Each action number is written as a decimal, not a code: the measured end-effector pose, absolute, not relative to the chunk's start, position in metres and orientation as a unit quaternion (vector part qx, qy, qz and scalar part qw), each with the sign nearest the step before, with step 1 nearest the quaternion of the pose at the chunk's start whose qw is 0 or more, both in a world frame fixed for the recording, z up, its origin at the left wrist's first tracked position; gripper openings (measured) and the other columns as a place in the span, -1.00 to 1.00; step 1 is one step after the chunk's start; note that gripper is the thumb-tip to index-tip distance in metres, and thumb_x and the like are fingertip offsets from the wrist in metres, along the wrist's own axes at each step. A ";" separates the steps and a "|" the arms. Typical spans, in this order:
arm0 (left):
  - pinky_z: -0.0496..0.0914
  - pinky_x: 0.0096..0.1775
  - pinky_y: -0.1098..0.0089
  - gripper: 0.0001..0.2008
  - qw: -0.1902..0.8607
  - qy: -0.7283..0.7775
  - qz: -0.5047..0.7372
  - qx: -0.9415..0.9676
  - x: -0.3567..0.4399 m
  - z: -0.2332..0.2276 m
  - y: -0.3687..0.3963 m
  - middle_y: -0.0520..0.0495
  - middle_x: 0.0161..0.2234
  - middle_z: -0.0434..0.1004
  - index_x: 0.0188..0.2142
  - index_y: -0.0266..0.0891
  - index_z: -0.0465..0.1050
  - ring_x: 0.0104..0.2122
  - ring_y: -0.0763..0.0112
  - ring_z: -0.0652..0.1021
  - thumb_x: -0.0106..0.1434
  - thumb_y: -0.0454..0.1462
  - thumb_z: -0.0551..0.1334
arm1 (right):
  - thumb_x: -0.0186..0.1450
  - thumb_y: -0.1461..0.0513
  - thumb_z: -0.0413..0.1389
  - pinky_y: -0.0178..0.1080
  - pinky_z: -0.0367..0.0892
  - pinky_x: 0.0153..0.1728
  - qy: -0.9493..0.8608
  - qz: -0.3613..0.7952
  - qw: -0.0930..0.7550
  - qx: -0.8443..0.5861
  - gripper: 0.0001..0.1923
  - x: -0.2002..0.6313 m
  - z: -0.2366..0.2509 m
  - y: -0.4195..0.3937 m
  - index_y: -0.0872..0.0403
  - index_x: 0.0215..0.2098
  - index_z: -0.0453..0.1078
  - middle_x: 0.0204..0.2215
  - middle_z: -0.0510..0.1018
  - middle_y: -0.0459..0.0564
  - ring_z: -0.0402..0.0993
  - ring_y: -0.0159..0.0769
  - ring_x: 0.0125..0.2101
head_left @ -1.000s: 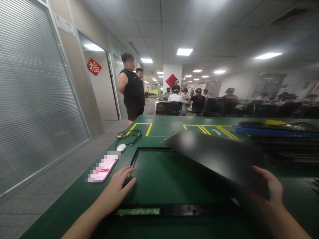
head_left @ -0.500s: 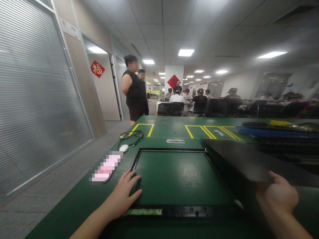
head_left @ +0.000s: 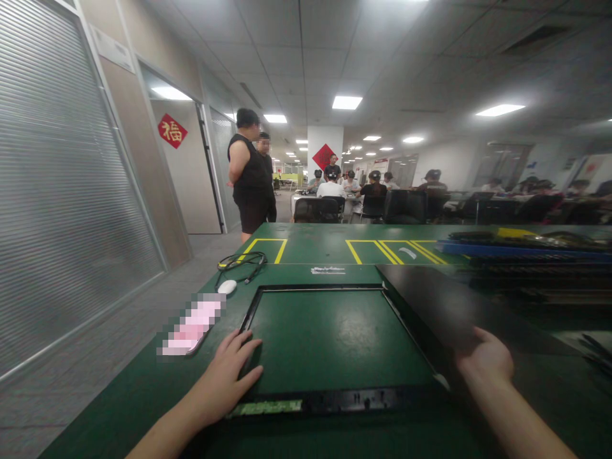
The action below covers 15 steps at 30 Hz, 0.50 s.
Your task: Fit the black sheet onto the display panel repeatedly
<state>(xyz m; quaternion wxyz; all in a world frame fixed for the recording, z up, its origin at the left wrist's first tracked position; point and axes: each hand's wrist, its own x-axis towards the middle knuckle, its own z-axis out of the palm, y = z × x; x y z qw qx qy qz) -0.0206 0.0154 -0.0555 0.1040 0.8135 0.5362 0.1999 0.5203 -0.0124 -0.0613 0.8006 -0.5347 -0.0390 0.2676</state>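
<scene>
Green matting covers the bench [head_left: 143, 389], and going from its left edge a phone [head_left: 191, 326] with a pink, blurred screen lies face up, with a white mouse [head_left: 226, 287] and a coil of black cable [head_left: 241, 261] behind it. Next comes the left hand [head_left: 228, 377], palm down, fingers [head_left: 248, 352] spread apart and pressing the near left corner of a thin black frame [head_left: 315, 288]. The frame lies flat in the middle of the bench, a hollow rectangle showing green through its opening, with a broader bar of small connectors along the near side. To the right, the right hand [head_left: 484, 362] rests on a dark, matte panel [head_left: 449, 306] that lies beside the frame's right rail; its fingers curl over the panel's near edge, though I cannot tell whether they pinch it or merely lie on it. Further right sit stacked dark trays [head_left: 526, 252].

The risk, as I judge it, is the panel sliding over the right rail and scuffing or nudging the frame, since a flat hand gives little hold. A hard press at one corner could also twist so slender a frame.
</scene>
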 end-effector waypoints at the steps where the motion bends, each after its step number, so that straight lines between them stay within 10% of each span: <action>1: 0.15 0.21 -0.11 -0.50 0.104 0.537 0.199 0.813 -0.020 -0.054 0.015 -0.21 0.25 0.34 0.13 -0.11 0.46 0.29 -0.14 0.17 0.24 -0.04 0.18 | -0.11 0.29 0.08 -0.06 0.51 -0.31 0.006 0.263 0.807 -0.529 -0.66 0.517 -0.060 -0.011 -0.06 -0.34 0.17 -0.39 0.48 -0.10 0.52 -0.20 -0.37; 15: 0.18 0.20 -0.11 -0.56 0.114 0.542 0.197 0.809 -0.014 -0.039 0.009 -0.22 0.21 0.38 0.07 -0.14 0.52 0.28 -0.13 0.22 0.24 -0.10 0.17 | 0.04 0.31 0.03 0.01 0.49 -0.12 0.048 0.350 0.832 -0.427 -0.78 0.487 -0.029 -0.027 -0.01 -0.31 0.29 -0.19 0.55 -0.01 0.53 -0.17 -0.22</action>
